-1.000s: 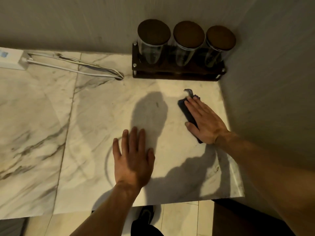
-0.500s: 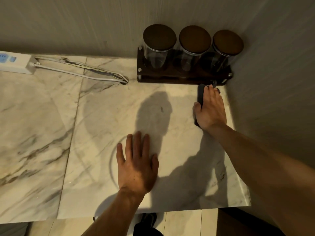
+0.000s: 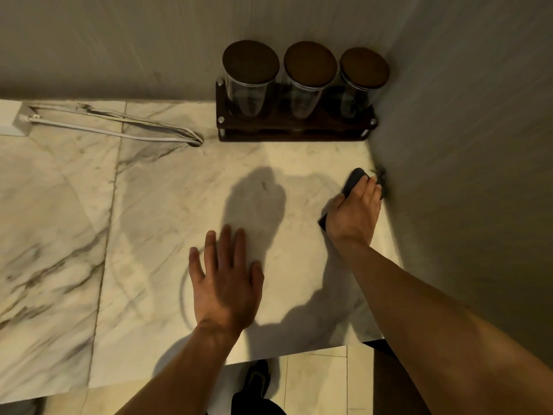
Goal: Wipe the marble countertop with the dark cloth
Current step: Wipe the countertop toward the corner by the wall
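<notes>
wiping along the right wall: right hand (image 3: 354, 212) is flat on the dark cloth (image 3: 353, 182), palm pressing it onto the marble table (image 3: 149, 235). that grip is a flat press, fingers extended over the cloth, not a pinch. cloth sits well in front of the jar rack (image 3: 294, 127), hard against the side wall, with its far tip and near-left corner showing past the hand.

change: a second ago the cloth was further out from the wall, in front of the rack's right half; half a second ago it was pushed right up to the rack's front edge. now it has come back toward the person and tucked into the wall seam. reads as a back-and-forth stroke working the right-hand strip in front of the rack. judgement: corner strip is getting covered; the wide area left of the rack, toward the white cables (image 3: 119, 131), still looks unwiped, so the task is early to mid.

left hand (image 3: 224, 289) has stayed planted, fingers spread, holding nothing, well in front of the rack's left end, bracing. a faint ring mark (image 3: 181, 295) shows just beside it.

three glass jars (image 3: 305, 82) with dark lids stand in the rack. no readable brands, labels or writing anywhere; the white block at the cables' far end is cut off by the frame.
</notes>
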Motion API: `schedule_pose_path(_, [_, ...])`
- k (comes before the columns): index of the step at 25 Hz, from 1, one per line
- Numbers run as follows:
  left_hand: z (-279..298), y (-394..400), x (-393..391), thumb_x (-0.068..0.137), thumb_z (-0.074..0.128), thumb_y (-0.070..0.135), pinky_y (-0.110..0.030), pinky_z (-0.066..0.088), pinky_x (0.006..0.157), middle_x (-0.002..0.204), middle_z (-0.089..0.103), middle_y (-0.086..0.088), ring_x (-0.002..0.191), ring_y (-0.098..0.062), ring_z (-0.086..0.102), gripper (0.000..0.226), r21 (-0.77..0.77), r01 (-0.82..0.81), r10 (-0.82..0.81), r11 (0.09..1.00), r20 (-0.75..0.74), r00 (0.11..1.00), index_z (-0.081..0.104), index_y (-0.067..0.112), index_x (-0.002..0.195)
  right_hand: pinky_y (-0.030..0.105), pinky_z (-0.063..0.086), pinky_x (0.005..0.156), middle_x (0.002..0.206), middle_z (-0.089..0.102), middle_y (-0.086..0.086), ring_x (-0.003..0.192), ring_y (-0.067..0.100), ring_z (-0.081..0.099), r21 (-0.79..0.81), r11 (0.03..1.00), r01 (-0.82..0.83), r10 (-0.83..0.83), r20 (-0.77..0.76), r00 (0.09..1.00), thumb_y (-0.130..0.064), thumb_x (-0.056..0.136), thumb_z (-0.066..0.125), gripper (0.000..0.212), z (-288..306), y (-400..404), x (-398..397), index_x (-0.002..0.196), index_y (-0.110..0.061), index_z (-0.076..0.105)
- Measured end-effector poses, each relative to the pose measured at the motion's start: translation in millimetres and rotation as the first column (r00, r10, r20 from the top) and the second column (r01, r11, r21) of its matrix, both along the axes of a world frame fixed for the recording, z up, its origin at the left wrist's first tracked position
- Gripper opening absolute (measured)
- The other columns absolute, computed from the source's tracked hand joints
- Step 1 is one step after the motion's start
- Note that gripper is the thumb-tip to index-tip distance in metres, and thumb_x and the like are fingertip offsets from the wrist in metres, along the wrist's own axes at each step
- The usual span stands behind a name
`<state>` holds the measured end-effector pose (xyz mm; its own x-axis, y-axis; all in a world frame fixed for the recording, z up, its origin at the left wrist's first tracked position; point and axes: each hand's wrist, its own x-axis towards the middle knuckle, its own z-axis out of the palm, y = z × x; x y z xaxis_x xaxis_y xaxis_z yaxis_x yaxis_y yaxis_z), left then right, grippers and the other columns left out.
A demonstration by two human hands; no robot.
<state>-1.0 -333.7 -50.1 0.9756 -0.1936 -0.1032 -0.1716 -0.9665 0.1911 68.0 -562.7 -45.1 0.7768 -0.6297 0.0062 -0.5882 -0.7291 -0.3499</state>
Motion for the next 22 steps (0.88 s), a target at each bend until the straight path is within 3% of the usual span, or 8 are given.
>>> schedule_pose_path(8, [1,-1,0,0.095,0.03,0.044,-0.06,0.014,0.115,0.153,0.035,-0.018,0.142,-0.039,0.024,0.063,-0.016,0.013,-0.013,1.0,0.012,1.0,0.034,0.011,0.147,0.039,0.005,0.119,0.158,0.013,0.018,0.146,0.031,0.008,0.012,0.999,0.032,-0.032,0.012,0.999,-0.024,0.095,0.04,0.065,1,11,-61,0.149,0.0,0.015])
schedule_pose_path(13, [-2,0,-1,0.097,0.022,0.047,-0.057,0.002,0.117,0.157,0.025,-0.015,0.146,-0.036,0.012,0.063,-0.04,0.019,-0.019,0.999,0.002,1.0,0.023,0.014,0.151,0.039,0.003,0.119,0.16,0.009,0.014,0.147,0.028,0.003,0.043,0.996,0.084,-0.084,-0.005,0.996,-0.034,0.096,0.042,0.07,1,18,-96,0.151,-0.004,0.011])
schedule_pose_path(22, [-4,3,3,0.095,0.033,0.046,-0.055,0.003,0.117,0.157,0.022,-0.012,0.146,-0.033,0.009,0.063,-0.123,0.021,-0.021,0.992,-0.002,1.0,0.024,0.015,0.149,0.041,0.006,0.119,0.159,0.014,0.015,0.147,0.029,0.006,0.075,0.972,0.224,-0.227,0.035,0.973,-0.013,0.095,0.043,0.062,-1,35,-156,0.15,-0.004,0.015])
